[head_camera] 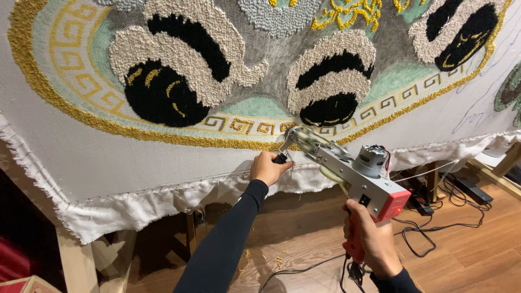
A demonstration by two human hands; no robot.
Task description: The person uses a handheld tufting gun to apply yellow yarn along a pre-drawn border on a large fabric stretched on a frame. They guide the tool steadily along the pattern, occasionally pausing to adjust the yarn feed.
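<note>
Tufting gun (pixel 347 168) sat between my two hands, its metal body angled up and to the left so that the needle end met the backing cloth (pixel 108 157) right at the lower edge of the gold border (pixel 163 138). My right hand (pixel 374 239) was clenched around the red pistol grip (pixel 355 247) at the bottom of the gun, fingers wrapped fully around it, with the grey motor (pixel 370 161) and a red end block (pixel 394 203) just above. My left hand (pixel 267 168), in a long dark sleeve (pixel 228 239), was closed on the small black front handle (pixel 280 159) near the nose of the gun, fingers curled tight around it and lying close to the cloth; I could not tell whether they touched it.

The cloth hung stretched on a wooden frame (pixel 76 260), its frayed white edge tacked along the bottom. Above the gun the tufted design showed cream and black looped shapes (pixel 168 70), pale green ground and a gold key-pattern band (pixel 249 126) running beside the border. A thin strand of yarn (pixel 429 172) ran off to the right from the gun. A black cable (pixel 304 269) trailed from the base of the grip across the wooden floor (pixel 467 244), where more black cords and a power strip (pixel 419 199) lay under the frame. Small scraps of yellow yarn (pixel 278 261) were scattered on the floor below my left arm.
</note>
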